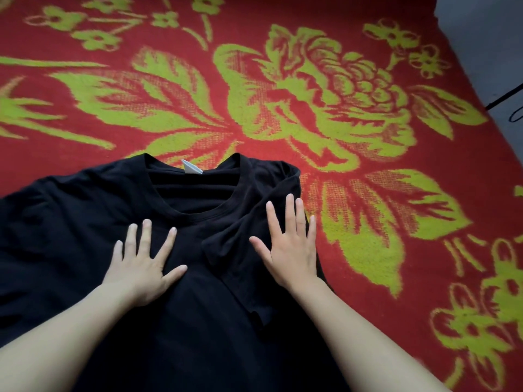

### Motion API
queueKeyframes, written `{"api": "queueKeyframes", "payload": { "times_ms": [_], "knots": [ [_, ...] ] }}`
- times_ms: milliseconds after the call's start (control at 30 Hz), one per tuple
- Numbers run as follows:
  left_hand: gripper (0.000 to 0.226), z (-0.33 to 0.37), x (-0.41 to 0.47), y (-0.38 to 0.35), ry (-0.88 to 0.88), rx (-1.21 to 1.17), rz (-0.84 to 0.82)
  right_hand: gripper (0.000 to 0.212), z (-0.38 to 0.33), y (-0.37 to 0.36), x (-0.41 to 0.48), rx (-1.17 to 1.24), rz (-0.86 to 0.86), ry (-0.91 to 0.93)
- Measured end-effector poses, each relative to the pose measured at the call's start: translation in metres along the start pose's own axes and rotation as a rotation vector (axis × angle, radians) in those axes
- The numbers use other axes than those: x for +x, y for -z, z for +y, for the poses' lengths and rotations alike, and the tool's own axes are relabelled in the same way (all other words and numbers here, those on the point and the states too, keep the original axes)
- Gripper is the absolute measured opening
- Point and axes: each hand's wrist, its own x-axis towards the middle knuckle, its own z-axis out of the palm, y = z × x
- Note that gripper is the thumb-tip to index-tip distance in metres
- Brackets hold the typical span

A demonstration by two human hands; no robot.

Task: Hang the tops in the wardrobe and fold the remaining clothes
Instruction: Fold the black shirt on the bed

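Pressing 1 black T-shirt [85, 222] flat: left hand [141, 267], right hand [291, 250].

beyond the collar of the black t-shirt [70, 222] the red and green blanket [283, 80] lies bare, so you can pass there, and also to the right of the shirt. your left hand [141, 267] and right hand [291, 250] press flat on the shirt. a black cable [501, 99] lies past the blanket's right edge

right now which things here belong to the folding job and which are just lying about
Job: black t-shirt; left hand and right hand, both flat on it.
Lying about: red and green blanket underneath; black cable on the grey floor, far right.
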Motion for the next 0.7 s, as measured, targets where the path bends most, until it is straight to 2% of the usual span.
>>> {"api": "queueKeyframes", "payload": {
  "times_ms": [100, 233, 300, 333, 367, 467, 500, 567, 633, 667, 700],
  "knots": [
    [0.077, 0.000, 0.003, -0.002, -0.002, 0.001, 0.013, 0.079, -0.005, -0.005, 0.023, -0.008, 0.022, -0.032],
    [0.077, -0.002, 0.006, -0.005, -0.001, -0.001, 0.041, 0.078, -0.002, -0.010, 0.046, 0.020, -0.285, 0.018],
    [0.077, -0.003, 0.008, -0.006, 0.002, -0.015, 0.057, 0.077, 0.000, -0.002, 0.051, 0.053, -0.375, 0.009],
    [0.077, -0.002, 0.006, -0.006, 0.008, -0.034, 0.041, 0.076, 0.000, 0.003, 0.048, 0.058, -0.347, 0.012],
    [0.078, -0.001, 0.006, -0.006, 0.008, -0.048, 0.017, 0.074, -0.001, 0.008, 0.042, 0.043, -0.244, 0.026],
    [0.081, 0.001, 0.008, -0.002, -0.012, -0.064, -0.026, 0.064, -0.018, 0.012, 0.002, -0.021, 0.211, 0.096],
    [0.082, 0.003, 0.011, 0.001, -0.031, -0.057, -0.052, 0.063, -0.025, 0.007, -0.013, -0.019, 0.252, 0.113],
    [0.080, 0.002, 0.011, 0.011, -0.062, -0.119, -0.093, 0.065, -0.039, -0.002, -0.039, -0.008, 0.100, 0.095],
    [0.072, -0.008, 0.002, 0.027, -0.097, -0.360, -0.077, 0.073, -0.047, -0.014, -0.054, -0.052, -0.127, 0.028],
    [0.068, -0.015, -0.002, 0.032, -0.117, -0.539, 0.013, 0.075, -0.042, -0.024, -0.057, -0.074, -0.222, 0.024],
    [0.064, -0.027, -0.011, 0.034, -0.127, -0.715, 0.180, 0.074, -0.039, -0.030, -0.058, -0.055, -0.313, 0.023]
  ]
}}
